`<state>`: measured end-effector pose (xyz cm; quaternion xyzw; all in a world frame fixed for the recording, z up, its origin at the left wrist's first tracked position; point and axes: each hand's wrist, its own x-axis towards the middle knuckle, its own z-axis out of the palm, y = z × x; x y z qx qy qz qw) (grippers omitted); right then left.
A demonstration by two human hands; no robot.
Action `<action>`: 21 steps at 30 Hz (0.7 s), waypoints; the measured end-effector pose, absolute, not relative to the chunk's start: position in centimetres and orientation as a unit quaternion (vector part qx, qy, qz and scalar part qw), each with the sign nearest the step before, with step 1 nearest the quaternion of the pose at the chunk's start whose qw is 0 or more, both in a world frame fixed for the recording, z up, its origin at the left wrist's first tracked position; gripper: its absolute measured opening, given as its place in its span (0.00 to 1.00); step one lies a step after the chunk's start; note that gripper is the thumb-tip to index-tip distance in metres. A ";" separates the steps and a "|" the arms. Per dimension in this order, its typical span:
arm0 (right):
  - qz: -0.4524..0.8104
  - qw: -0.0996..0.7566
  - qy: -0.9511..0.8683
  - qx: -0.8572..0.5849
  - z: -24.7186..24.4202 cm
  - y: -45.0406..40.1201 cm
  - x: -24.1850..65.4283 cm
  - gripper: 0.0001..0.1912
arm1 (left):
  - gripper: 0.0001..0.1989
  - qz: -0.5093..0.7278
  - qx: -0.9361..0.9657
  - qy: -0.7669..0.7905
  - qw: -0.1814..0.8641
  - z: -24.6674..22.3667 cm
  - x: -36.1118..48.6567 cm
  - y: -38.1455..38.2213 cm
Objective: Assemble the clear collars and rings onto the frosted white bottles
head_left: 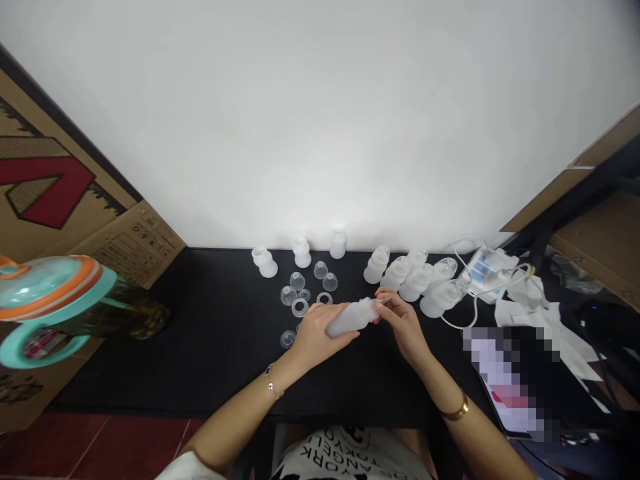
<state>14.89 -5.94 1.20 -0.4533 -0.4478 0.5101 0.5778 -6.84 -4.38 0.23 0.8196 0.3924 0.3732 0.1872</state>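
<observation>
My left hand [320, 339] wraps around the body of a frosted plastic baby bottle [347, 319], which lies tilted with its neck pointing right. My right hand [403, 325] is at the bottle's neck, its fingertips pinching a thin transparent stem [383, 301] that enters the opening. Just left of my left hand lie small transparent plastic cups [297, 281] and silicone rings [300, 307], and my left hand partly hides one cup. Upright frosted bottles [415, 283] stand in a cluster just beyond my right hand.
Several frosted bottle parts [303, 253] stand along the wall on the black table [150, 367]. At right are a white electronic device with cables [487, 273], papers and a blurred screen [505, 380]. A teal-and-orange cup [45, 300] and flattened cardboard [50, 167] sit at left.
</observation>
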 end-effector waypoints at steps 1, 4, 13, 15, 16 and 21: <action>0.509 0.578 -0.450 -0.453 1.1 -5.9 14.9 0.12 | 0.24 0.374 0.820 0.391 0.185 0.3 -6.8 -4.4; 0.503 0.575 -0.456 -0.457 1.0 -5.9 15.0 0.12 | 0.24 0.375 0.823 0.389 0.177 0.3 -6.8 -4.4; 0.482 0.589 -0.448 -0.469 1.5 -6.1 14.6 0.12 | 0.24 0.390 0.810 0.407 0.164 0.3 -6.9 -4.1; 0.495 0.592 -0.438 -0.461 1.4 -6.1 14.6 0.15 | 0.24 0.390 0.803 0.411 0.186 0.4 -7.0 -4.1; 0.503 0.587 -0.438 -0.459 1.4 -6.2 14.7 0.16 | 0.24 0.389 0.799 0.413 0.199 0.4 -7.0 -4.2; 0.574 0.553 -0.449 -0.404 1.8 -6.4 15.2 0.15 | 0.24 0.360 0.776 0.408 0.319 1.3 -7.1 -4.5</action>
